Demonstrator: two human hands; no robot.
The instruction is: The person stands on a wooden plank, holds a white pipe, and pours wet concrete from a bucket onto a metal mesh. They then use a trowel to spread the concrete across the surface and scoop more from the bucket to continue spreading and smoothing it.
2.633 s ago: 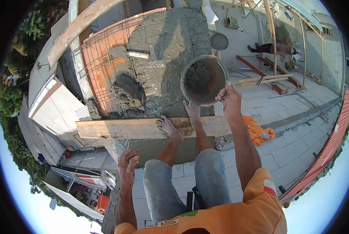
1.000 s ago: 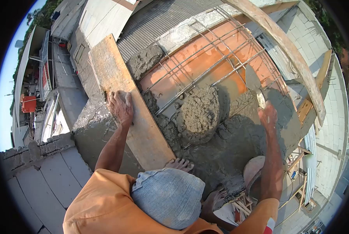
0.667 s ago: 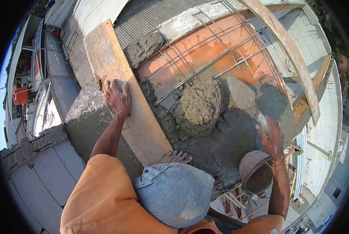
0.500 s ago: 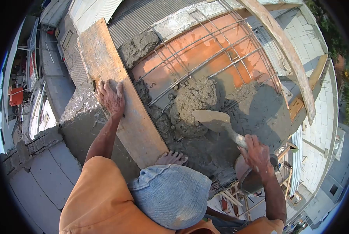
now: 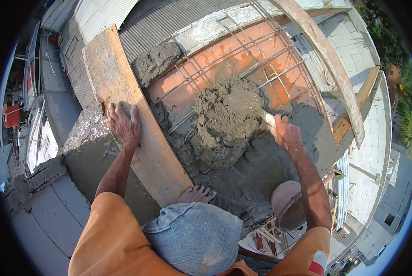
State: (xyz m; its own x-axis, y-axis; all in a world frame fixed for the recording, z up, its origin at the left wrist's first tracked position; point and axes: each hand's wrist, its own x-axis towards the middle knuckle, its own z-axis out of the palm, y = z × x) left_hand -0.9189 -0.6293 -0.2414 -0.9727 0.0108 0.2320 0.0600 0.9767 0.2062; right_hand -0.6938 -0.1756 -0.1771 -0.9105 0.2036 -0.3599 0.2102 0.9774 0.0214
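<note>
My left hand (image 5: 123,124) lies on a long wooden plank (image 5: 153,152), near its left edge, fingers apart and pressed against the wood. In my right hand (image 5: 288,135) is the pale handle of a trowel (image 5: 269,120). Its blade sits on a lumpy heap of wet mortar (image 5: 224,117) and is mostly smeared over, so its outline hardly shows. The heap rests partly over metal rebar (image 5: 256,41) and an orange-brown panel (image 5: 220,57). A bare foot (image 5: 197,194) touches the plank's lower end.
A mortar-stained bucket (image 5: 286,202) stands below my right forearm. Smoother wet mortar (image 5: 307,133) spreads to the right. A curved wooden beam (image 5: 325,53) crosses the upper right. Corrugated roofing (image 5: 169,23) lies beyond, and a block wall (image 5: 54,207) is at lower left.
My right hand has moved up and forward with the trowel, whose blade has gone from clear view onto the mortar heap. The heap is larger and spread further up. My left hand stays on the plank.
</note>
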